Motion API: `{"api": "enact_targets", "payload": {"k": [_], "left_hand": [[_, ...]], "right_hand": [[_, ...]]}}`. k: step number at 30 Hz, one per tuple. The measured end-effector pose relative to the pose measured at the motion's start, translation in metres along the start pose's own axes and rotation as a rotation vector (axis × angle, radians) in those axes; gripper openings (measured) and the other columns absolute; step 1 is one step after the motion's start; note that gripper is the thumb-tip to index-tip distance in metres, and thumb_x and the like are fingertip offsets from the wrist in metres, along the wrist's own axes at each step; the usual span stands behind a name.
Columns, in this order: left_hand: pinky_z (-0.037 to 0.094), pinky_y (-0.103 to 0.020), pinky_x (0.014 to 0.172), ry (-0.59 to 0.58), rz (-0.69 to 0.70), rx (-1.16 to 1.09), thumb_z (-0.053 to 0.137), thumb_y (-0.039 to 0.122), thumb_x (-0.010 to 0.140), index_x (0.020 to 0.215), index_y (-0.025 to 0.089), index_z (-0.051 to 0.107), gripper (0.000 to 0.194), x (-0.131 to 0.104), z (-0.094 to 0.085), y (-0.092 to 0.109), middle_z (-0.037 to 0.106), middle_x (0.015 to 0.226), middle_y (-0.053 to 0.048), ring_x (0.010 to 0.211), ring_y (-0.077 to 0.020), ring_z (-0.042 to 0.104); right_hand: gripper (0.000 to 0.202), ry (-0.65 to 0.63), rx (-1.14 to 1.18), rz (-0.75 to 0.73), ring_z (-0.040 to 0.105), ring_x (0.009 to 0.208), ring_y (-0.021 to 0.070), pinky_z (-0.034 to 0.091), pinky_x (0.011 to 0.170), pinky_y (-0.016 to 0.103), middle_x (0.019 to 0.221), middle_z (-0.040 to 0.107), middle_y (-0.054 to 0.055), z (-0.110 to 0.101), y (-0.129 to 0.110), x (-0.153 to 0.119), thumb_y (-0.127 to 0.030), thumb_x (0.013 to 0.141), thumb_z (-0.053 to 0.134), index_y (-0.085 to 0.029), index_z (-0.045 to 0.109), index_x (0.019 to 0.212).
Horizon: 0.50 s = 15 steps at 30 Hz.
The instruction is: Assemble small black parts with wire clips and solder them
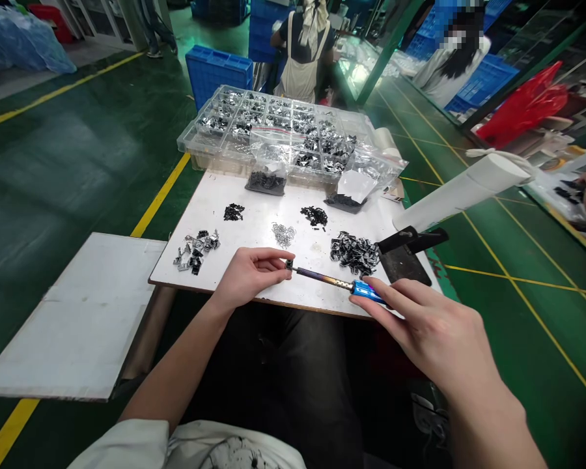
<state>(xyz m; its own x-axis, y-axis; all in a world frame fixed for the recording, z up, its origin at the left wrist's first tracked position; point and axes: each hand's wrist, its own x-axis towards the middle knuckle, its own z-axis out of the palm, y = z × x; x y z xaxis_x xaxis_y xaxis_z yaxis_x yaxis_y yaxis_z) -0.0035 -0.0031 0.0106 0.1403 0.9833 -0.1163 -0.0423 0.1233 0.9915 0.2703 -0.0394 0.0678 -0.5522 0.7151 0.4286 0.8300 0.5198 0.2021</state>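
My left hand (254, 273) pinches a small dark part (289, 264) between thumb and fingers, above the table's front edge. My right hand (420, 319) grips the blue handle of a soldering iron (322, 277), whose heat-tinted metal barrel points left. The iron's tip meets the small part at my left fingertips; the exact contact is too small to make out. Beyond my hands on the white table (254, 254) lie a pile of small metal pins (284, 235), two heaps of tiny black pieces (234, 212) (314, 217), and a larger heap of black-and-silver parts (354, 253).
A clear compartment box (195, 144) full of small parts stands at the back, with two plastic bags (266, 182) (346, 200) before it. Shiny metal pieces (195, 251) lie at left. A white tube (461, 192) and black holder (405, 257) stand at right. Other people are farther back.
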Motion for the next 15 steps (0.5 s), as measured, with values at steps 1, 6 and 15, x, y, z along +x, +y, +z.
{"api": "enact_targets", "payload": {"k": [1,6,15], "left_hand": [[0.06,-0.026,0.075,0.0,0.0,-0.006,0.087,0.021,0.068,0.102,0.017,0.082,0.034,-0.0001,0.0001,0.0007,0.075,0.081,-0.005,0.077,-0.0165,0.071],[0.06,-0.024,0.076,0.005,-0.007,-0.019,0.087,0.019,0.068,0.101,0.017,0.082,0.034,-0.0003,-0.0001,0.0027,0.076,0.08,-0.004,0.077,-0.0155,0.072],[0.061,-0.024,0.075,-0.006,0.0,-0.023,0.087,0.021,0.069,0.102,0.018,0.082,0.034,-0.0011,-0.0005,0.0007,0.076,0.081,-0.004,0.078,-0.0155,0.072]], "right_hand": [[0.035,0.005,0.0,-0.004,0.052,0.054,0.0112,0.029,0.053,0.029,0.066,0.054,-0.002,-0.0007,0.0003,-0.0002,-0.046,0.098,0.057,-0.018,0.073,0.111],[0.034,0.013,-0.023,-0.013,0.051,0.054,0.0105,0.028,0.053,0.03,0.066,0.053,-0.002,-0.0029,0.0014,0.0,-0.045,0.097,0.06,-0.017,0.073,0.113],[0.035,0.016,-0.046,-0.012,0.052,0.054,0.0104,0.027,0.052,0.03,0.064,0.054,-0.002,0.0008,-0.0004,0.0019,-0.047,0.098,0.058,-0.018,0.074,0.11]]}}
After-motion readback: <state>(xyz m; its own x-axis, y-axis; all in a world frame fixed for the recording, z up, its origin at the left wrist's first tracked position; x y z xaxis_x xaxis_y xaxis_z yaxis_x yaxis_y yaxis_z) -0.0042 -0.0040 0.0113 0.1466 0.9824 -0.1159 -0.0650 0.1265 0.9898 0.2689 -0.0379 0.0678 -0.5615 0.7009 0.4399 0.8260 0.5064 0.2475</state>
